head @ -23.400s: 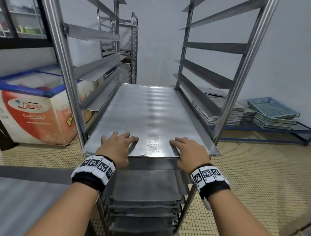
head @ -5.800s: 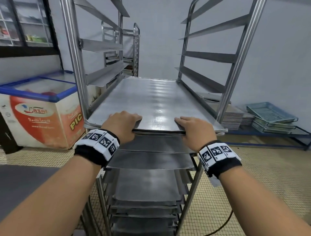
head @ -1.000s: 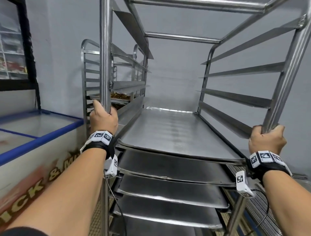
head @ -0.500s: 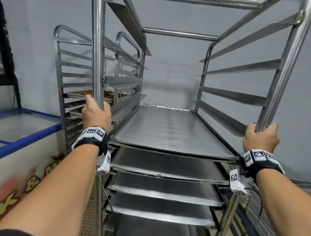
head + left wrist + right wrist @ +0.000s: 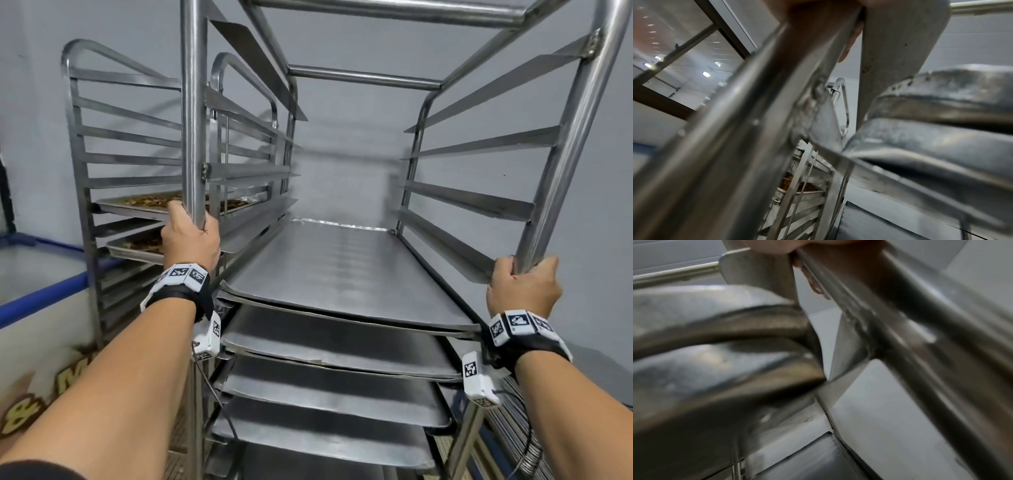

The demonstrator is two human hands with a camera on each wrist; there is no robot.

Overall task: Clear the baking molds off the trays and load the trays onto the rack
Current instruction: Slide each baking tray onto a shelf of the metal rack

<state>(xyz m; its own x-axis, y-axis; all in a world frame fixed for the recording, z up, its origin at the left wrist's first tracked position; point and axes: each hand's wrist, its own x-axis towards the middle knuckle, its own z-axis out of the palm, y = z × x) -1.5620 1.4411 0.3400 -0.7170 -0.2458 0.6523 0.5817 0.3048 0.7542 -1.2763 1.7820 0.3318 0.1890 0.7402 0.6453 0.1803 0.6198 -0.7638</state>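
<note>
Since half a second ago the second rack (image 5: 137, 178) on the left has come further into view — both hands keep their hold. Left hand (image 5: 190, 240) is wrapped round the near left post (image 5: 193, 113) of the rack (image 5: 363, 73); right hand (image 5: 522, 287) is curled round the near right post (image 5: 579, 137). Bare trays (image 5: 342, 274) sit stacked on the rack's lower runners, between the hands — the second rack carries trays of browned food (image 5: 150, 200).

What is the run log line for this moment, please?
left hand: grips rack post | right hand: grips rack post | trays: loaded
</note>
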